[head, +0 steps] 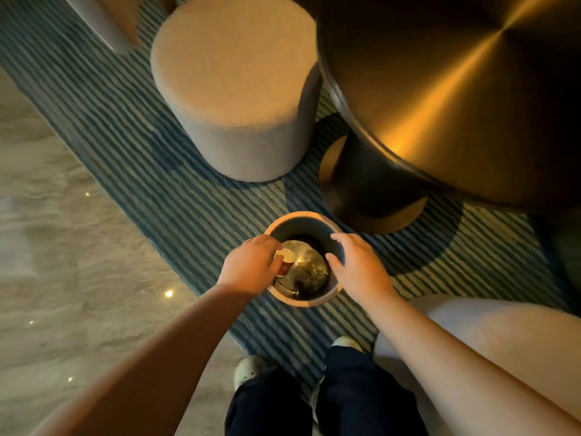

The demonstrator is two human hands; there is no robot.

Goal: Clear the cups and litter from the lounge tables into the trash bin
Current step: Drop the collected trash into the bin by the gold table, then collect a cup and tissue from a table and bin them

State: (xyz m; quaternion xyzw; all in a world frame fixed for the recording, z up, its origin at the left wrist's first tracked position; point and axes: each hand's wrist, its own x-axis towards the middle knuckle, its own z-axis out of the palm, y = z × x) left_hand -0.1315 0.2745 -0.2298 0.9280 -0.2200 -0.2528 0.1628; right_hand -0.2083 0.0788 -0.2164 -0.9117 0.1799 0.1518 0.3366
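A small round trash bin (309, 224) with a pale rim and dark inside stands on the striped carpet just ahead of my feet. My left hand (251, 265) reaches over its left rim, fingers closed on a small paper cup (285, 261), white with a red lower part, held inside the bin's mouth. Shiny crumpled litter (309, 272) lies at the bottom of the bin. My right hand (356, 265) hovers over the right rim with fingers spread and nothing in it.
A beige cylindrical stool (235, 89) stands beyond the bin. A round dark metallic table (456, 89) on a pedestal base (371, 196) fills the upper right. A pale upholstered seat (503, 341) is at my right. Polished stone floor (47, 247) lies left of the carpet.
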